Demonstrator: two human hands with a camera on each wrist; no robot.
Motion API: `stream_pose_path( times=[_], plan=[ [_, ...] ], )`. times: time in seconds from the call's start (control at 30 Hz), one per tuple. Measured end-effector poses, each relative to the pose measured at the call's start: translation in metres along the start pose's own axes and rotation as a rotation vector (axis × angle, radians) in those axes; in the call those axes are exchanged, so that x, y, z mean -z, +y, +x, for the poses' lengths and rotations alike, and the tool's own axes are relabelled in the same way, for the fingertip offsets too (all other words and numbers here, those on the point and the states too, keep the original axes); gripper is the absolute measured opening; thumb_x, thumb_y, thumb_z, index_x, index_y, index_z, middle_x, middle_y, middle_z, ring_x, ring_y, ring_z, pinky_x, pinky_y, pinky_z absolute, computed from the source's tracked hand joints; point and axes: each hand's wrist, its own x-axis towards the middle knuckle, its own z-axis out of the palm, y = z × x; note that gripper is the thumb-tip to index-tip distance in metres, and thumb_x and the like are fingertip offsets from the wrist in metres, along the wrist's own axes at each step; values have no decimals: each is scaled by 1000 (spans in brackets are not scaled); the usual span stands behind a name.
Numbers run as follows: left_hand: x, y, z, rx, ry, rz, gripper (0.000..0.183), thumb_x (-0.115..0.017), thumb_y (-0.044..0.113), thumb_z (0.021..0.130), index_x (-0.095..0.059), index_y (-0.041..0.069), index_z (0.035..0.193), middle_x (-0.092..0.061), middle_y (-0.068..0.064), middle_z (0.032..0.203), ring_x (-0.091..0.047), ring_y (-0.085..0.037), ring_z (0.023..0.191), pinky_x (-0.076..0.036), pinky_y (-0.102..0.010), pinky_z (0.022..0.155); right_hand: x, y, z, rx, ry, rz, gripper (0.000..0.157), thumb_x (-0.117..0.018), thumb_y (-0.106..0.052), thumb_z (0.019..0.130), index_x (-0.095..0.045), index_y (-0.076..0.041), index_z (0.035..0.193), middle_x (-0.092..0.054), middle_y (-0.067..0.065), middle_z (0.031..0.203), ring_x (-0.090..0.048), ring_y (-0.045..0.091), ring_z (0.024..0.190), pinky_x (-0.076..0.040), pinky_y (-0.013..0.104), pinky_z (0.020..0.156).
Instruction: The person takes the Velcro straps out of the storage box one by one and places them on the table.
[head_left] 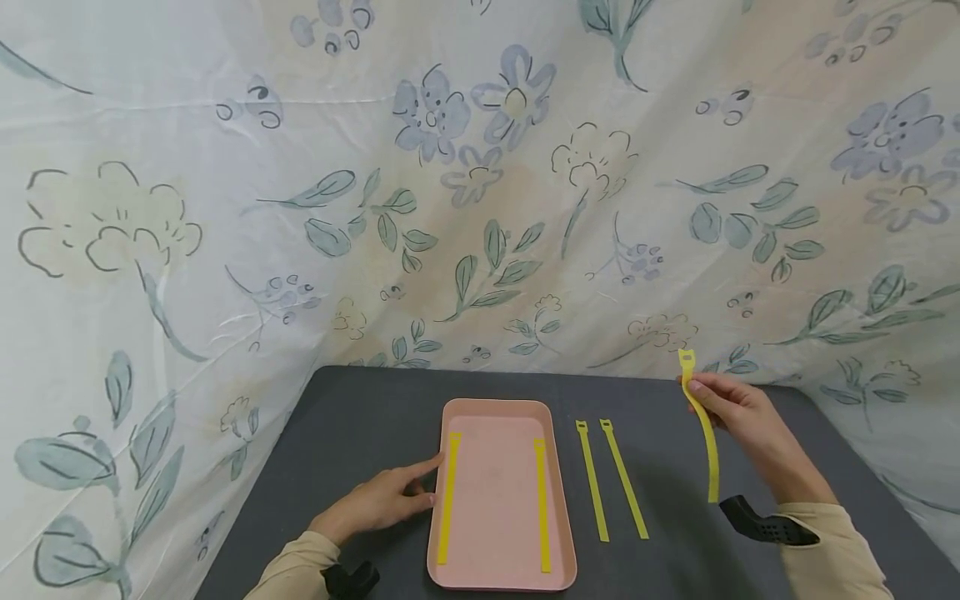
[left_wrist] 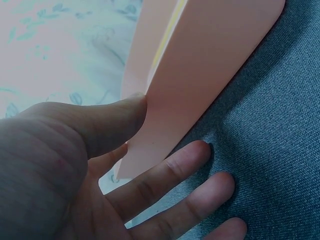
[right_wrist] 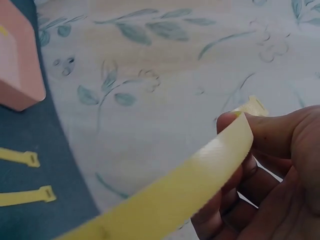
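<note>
My right grip point(head_left: 738, 407) pinches yellow strap point(head_left: 709, 442), head point(head_left: 686, 357) above | likely light, bendy; hold here | left grip point(head_left: 384, 498) spread against tray point(head_left: 495, 500)

In the right wrist view, the held strap point(right_wrist: 170, 197), the tray point(right_wrist: 20, 65) and two table straps point(right_wrist: 25, 196) are cut off; another strap point(left_wrist: 168, 35) (left wrist view) is mostly hidden by the tray's wall point(left_wrist: 210, 55).

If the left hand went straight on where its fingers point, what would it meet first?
The left hand would meet the pink, round-cornered rectangular tray first; it seems to touch the side wall, though exact depth is hard to judge.
</note>
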Motion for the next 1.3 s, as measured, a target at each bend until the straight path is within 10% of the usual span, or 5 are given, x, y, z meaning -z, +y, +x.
stream_pose_path(
  times=[0.5,1.3],
  plan=[
    [1,0,-4,-8,-7,-5,68,-69,34,97,-40,20,157,-62,-2,93,-55,-17,78,-42,-33,64,-33,71,16,-189,-88,12,66,-52,-52,103,-52,1,143,-62,0,95,-54,14,79,-47,34,71],
    [-1,-2,-1,-24,0,-5,67,-67,37,98,-39,20,158,-68,-1,98,-57,-15,78,-45,-34,66,-71,104,39,-214,-51,-63,55,-53,-41,105,-56,3,139,-63,5,94,-56,18,83,-50,31,69]
  ],
)
